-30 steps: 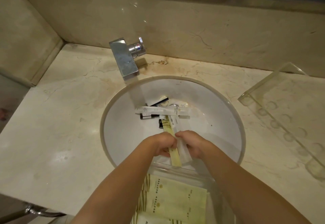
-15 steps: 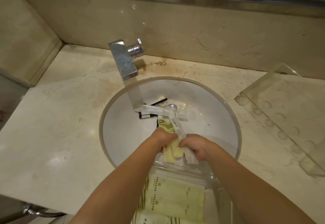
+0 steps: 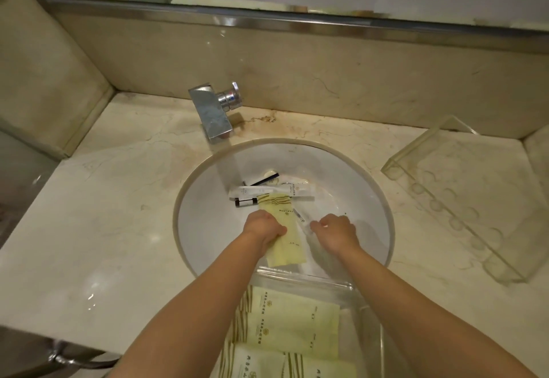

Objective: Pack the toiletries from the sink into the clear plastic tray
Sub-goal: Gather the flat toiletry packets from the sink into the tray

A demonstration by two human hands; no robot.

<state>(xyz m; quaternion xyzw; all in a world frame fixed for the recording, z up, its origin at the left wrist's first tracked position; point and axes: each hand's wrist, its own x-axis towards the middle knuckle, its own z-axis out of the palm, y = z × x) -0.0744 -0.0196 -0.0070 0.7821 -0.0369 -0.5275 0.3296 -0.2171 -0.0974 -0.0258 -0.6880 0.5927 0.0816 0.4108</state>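
Both of my hands are reaching down into the round white sink [image 3: 208,229], forearms stretching up from the bottom of the view. My left hand [image 3: 263,229] is gripping a pale yellow sachet [image 3: 282,229], fingers curled over its left edge, and the packet is lying lengthways toward me, its near end close to the basin's front rim. My right hand [image 3: 335,232] is curling loosely, knuckles up, just right of the sachet; its fingertips are sitting at a thin clear-wrapped item [image 3: 300,218] that is lying slanted beside the sachet, but I cannot tell whether they are actually pinching it.

Farther back in the basin, more toiletries are waiting in a loose pile: a long white tube [image 3: 267,191] lying crosswise, a small dark bottle [image 3: 245,201] just under its left end, a black stick-like item [image 3: 264,181] angling behind, and a small round white piece [image 3: 269,174] at the back.

Nearest me, straddling the sink's front edge, the clear plastic tray [image 3: 368,318] is holding several flat yellow packets [image 3: 294,324] laid in overlapping rows. A second, empty-looking clear acrylic holder [image 3: 454,199] is lying on the marble counter [image 3: 104,214] to the right. A square chrome faucet [image 3: 211,116] is overhanging the back of the basin.
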